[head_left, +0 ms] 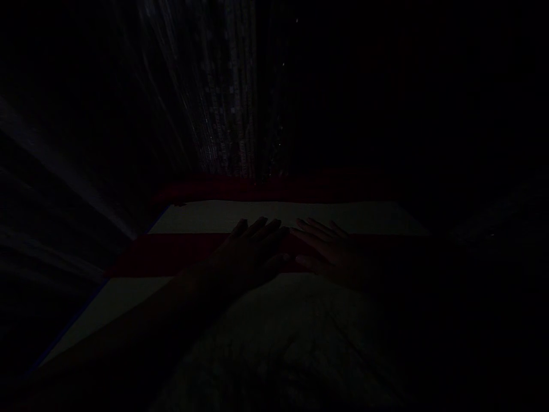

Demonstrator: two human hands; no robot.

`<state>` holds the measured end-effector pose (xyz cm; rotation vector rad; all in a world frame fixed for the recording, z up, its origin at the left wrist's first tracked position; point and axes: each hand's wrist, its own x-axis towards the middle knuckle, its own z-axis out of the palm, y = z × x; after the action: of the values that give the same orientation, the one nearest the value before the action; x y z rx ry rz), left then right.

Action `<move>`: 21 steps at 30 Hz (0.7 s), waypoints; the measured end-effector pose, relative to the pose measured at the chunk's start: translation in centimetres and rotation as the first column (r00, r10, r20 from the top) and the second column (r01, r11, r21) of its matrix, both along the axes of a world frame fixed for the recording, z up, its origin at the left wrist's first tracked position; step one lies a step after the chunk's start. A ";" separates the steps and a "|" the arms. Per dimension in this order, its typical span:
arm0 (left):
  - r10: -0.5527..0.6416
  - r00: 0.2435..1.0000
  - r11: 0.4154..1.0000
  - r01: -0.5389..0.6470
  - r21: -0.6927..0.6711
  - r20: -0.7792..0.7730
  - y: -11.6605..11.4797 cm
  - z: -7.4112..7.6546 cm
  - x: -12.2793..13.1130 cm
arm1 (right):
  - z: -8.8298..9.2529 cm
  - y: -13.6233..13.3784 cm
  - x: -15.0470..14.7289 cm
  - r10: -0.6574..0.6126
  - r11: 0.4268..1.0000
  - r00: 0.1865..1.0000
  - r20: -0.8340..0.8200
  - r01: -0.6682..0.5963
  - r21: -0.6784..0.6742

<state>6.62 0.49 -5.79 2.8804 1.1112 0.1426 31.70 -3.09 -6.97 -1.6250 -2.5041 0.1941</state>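
The view is very dark. My left hand (pixel 253 252) lies flat, palm down, its fingers spread over a red band and the pale band beyond it on a striped surface (pixel 163 254). Close to its right, my right hand (pixel 328 246) rests palm down on the same surface with fingers apart. The two thumbs point toward each other with a small gap between them. Neither hand shows anything in it. My right forearm is lost in the dark.
Rows of thin vertical shapes (pixel 231 103) stand behind the surface's far red edge (pixel 257 189). A blue edge (pixel 71 323) runs along the left side. Pale streaks (pixel 64 166) cross the far left. A pale, creased shape (pixel 291 332) lies nearest me.
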 end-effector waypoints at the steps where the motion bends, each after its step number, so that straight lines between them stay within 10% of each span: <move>1: 0.000 1.000 1.000 0.000 0.000 0.002 0.0 0.0 0.0 | 0.0 0.0 0.0 0.002 1.000 1.000 0.002 -0.002 -0.003; 21: -0.007 1.000 0.998 0.006 0.068 0.012 0.4 -0.8 0.1 | -0.5 0.1 0.0 0.023 0.997 1.000 0.002 -0.023 0.070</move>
<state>6.72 0.88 -6.57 2.9377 1.1166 0.2016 31.65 -3.01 -7.49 -1.5705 -2.5020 0.1069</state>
